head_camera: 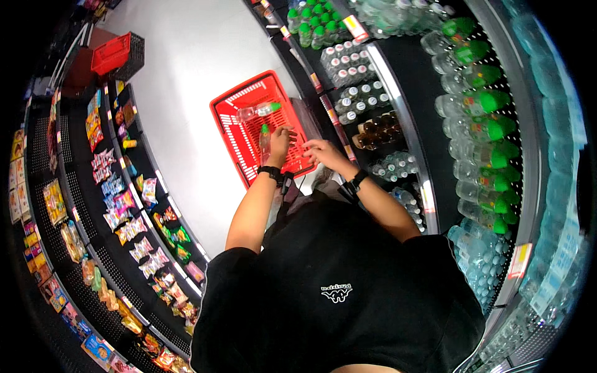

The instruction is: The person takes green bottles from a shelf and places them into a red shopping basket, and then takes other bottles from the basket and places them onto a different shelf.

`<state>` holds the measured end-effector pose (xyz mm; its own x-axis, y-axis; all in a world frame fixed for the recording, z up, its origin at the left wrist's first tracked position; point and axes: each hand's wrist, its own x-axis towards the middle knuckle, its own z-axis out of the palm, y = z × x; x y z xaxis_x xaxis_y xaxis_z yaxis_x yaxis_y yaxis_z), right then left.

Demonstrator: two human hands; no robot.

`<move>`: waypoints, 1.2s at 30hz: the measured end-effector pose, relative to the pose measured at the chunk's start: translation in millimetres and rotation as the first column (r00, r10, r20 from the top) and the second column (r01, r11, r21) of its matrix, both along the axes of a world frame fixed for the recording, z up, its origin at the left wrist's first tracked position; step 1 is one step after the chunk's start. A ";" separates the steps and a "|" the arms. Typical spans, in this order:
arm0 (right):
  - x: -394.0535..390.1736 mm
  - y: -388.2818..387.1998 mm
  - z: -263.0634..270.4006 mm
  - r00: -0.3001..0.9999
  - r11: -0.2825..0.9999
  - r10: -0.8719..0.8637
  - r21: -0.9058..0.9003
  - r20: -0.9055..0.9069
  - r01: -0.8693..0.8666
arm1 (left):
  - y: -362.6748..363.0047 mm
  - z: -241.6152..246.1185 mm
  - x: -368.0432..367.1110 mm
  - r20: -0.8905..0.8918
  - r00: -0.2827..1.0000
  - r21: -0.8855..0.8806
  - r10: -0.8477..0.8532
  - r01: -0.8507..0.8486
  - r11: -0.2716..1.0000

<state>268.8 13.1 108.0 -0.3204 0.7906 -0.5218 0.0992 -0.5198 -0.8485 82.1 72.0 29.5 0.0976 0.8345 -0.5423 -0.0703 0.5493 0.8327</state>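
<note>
In front of me a red plastic shopping basket (235, 156) stands on the pale floor. Two clear bottles with green caps are in it: one bottle (254, 112) lies crosswise near the far end, the other bottle (265, 142) is beside my left hand (281, 141). That hand is over the basket with its fingers spread and bent; it grips nothing that I can see. My right hand (322, 153) is at the basket's right rim, fingers apart and holding nothing. Both wrists wear black bands.
Shelves of bottles curve along the right, with green-capped bottles (485, 128) lying on one and white-capped bottles (347, 60) on another. Shelves of packaged snacks (133, 229) run down the left. Farther off, another red basket (111, 53) stands at the upper left. Pale aisle floor (186, 93) lies between.
</note>
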 end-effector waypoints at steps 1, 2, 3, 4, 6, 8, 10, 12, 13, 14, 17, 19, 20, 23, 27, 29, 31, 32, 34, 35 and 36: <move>-14.0 1.4 -16.4 0.999 0.999 0.026 -0.037 0.020 -0.025 | -3.8 -11.7 -15.7 0.004 0.999 -0.024 0.033 -0.033 0.999; -27.7 2.3 -32.1 0.998 0.996 0.051 -0.075 0.039 -0.048 | -7.9 -22.9 -30.5 0.008 0.998 -0.048 0.065 -0.065 0.997; -40.0 3.2 -48.3 0.996 0.991 0.075 -0.113 0.055 -0.068 | -12.3 -33.9 -44.9 0.025 0.995 -0.068 0.098 -0.096 0.993; -50.4 5.1 -64.2 0.993 0.989 0.106 -0.113 0.051 -0.100 | -17.0 -44.3 -58.5 0.043 0.990 -0.088 0.131 -0.127 0.988; -72.2 8.0 -89.8 0.994 0.967 0.104 -0.239 0.044 -0.090 | -22.7 -47.4 -81.4 0.030 0.978 -0.254 0.205 -0.191 0.948; -93.1 13.9 -110.4 0.993 0.953 0.094 -0.294 0.066 -0.070 | -31.3 -77.0 -102.3 -0.010 0.972 -0.262 0.235 -0.229 0.937; -109.3 14.6 -151.1 0.992 0.944 0.114 -0.317 0.058 -0.090 | -39.2 -98.8 -120.4 0.008 0.969 -0.316 0.249 -0.233 0.920; -123.0 13.0 -187.7 0.991 0.945 0.118 -0.316 0.070 -0.090 | -46.6 -124.5 -136.3 -0.168 0.975 -0.268 0.146 -0.188 0.945; -129.5 10.2 -209.0 0.987 0.943 0.131 -0.319 0.088 -0.097 | -49.9 -141.1 -144.2 -0.253 0.963 -0.243 0.095 -0.159 0.957; -139.8 5.1 -226.2 0.975 0.961 0.164 -0.247 0.151 -0.124 | -61.5 -169.9 -156.7 -0.290 0.953 -0.248 0.089 -0.164 0.955; -159.6 16.1 -271.9 0.938 0.973 0.188 -0.187 0.293 -0.136 | -66.7 -245.8 -169.2 -0.308 0.950 -0.286 0.059 -0.152 0.946; -160.4 25.6 -306.8 0.897 0.973 0.230 -0.084 0.377 -0.214 | -64.2 -269.2 -153.8 -0.091 0.966 -0.402 0.243 -0.259 0.878; -160.7 33.1 -318.0 0.871 0.965 0.262 -0.107 0.416 -0.240 | -62.0 -282.7 -149.5 -0.029 0.965 -0.445 0.261 -0.246 0.861; -180.7 49.7 -327.8 0.896 0.958 0.233 -0.248 0.379 -0.145 | -66.1 -358.6 -153.2 -0.066 0.991 -0.406 -0.116 0.079 0.910; -201.6 57.6 -343.2 0.921 0.953 0.104 -0.303 0.375 0.016 | -56.5 -375.2 -139.3 -0.284 0.938 -0.287 -0.197 0.113 0.951; -206.1 27.5 -386.9 0.846 0.943 -0.219 -0.118 0.486 0.312 | -38.2 -323.6 -117.6 -0.405 0.887 -0.305 -0.222 0.098 0.947; -203.3 44.8 -354.7 0.927 0.936 -0.143 -0.257 0.347 0.241 | -31.5 -292.8 -115.3 -0.521 0.828 -0.318 -0.208 0.039 0.947; -203.1 47.4 -333.9 0.926 0.942 -0.102 -0.266 0.362 0.207 | -29.2 -275.4 -112.1 -0.552 0.811 -0.327 -0.194 0.004 0.945; -200.0 42.1 -314.3 0.882 0.948 0.096 -0.312 0.461 0.060 | -42.7 -256.0 -112.2 -0.533 0.841 -0.214 -0.092 -0.029 0.976; -197.5 32.0 -312.9 0.874 0.976 0.035 -0.203 0.485 0.074 | -42.0 -241.4 -106.6 -0.560 0.821 -0.310 -0.109 -0.085 0.947; -197.5 19.0 -311.7 0.863 0.992 -0.032 -0.090 0.504 0.090 | -42.8 -220.2 -102.8 -0.564 0.823 -0.267 -0.065 -0.107 0.958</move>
